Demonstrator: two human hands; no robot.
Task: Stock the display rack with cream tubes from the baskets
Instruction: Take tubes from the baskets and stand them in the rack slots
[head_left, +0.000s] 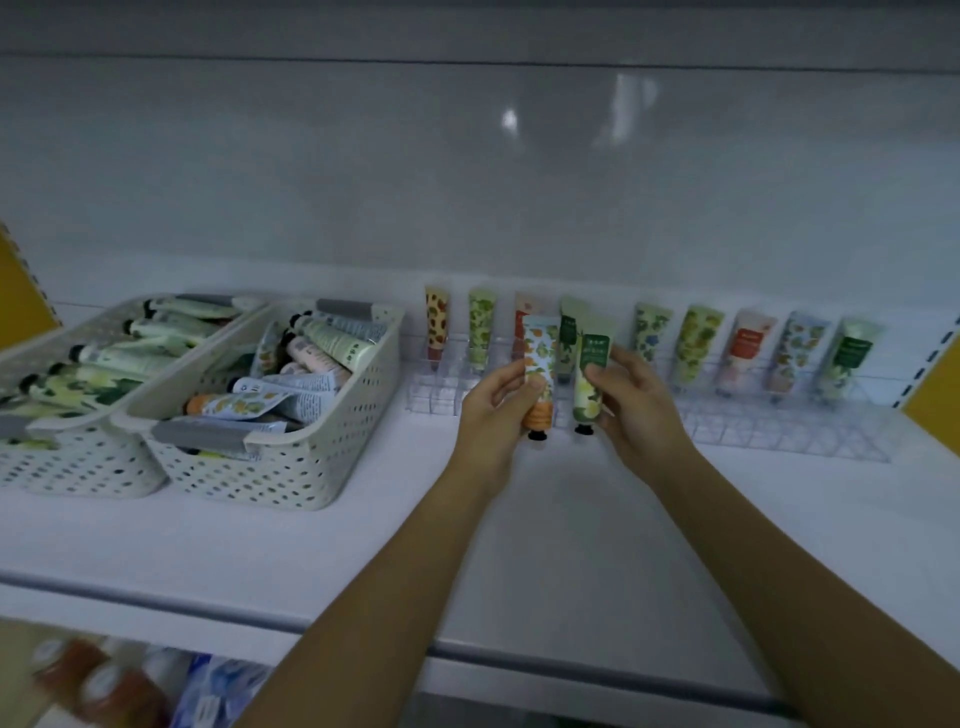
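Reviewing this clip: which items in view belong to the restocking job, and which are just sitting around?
Part of the job:
left hand holding an orange-print tube
right hand holding a green tube
clear display rack with standing tubes in its back row
left basket and right basket, both holding tubes

Just there:
blurred bottles on the lower shelf
yellow side panel

a white shelf (571, 545) with a rounded front edge carries three things. two cream perforated plastic baskets sit side by side and touching on its left half: the outer basket (78, 462) at the left edge, the inner basket (291, 467) nearer the middle. a clear acrylic display rack (779, 434) lies along the back edge, from the middle to the right end.
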